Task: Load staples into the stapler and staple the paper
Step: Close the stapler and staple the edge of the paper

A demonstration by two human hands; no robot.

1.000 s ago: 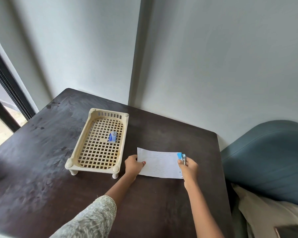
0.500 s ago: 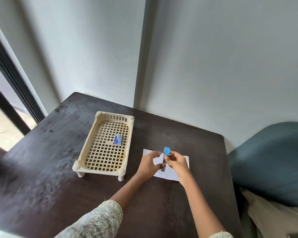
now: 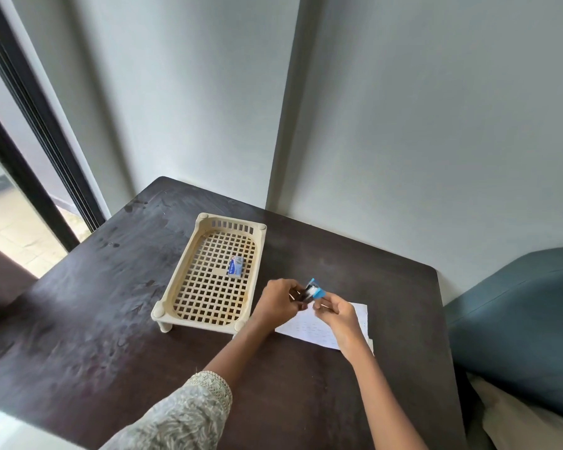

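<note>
A small blue stapler [image 3: 313, 290] is held above the table between both hands, blurred by motion, with its blue top tilted up from the dark base. My left hand [image 3: 277, 303] grips its left end and my right hand [image 3: 338, 315] grips its right end. Under the right hand a white sheet of paper [image 3: 355, 319] lies flat on the dark table. A little blue staple box [image 3: 235, 266] sits inside the cream lattice tray [image 3: 189, 280] to the left of the hands.
The dark wooden table [image 3: 111, 319] stands in a wall corner, with a window frame [image 3: 30, 157] at the left. A blue-grey upholstered seat [image 3: 517, 319] is close to the table's right edge.
The right hand lifted the stapler off the paper's right edge and brought it to the left hand. Both hands now hold it, shifted left toward the tray. The paper lies released.
</note>
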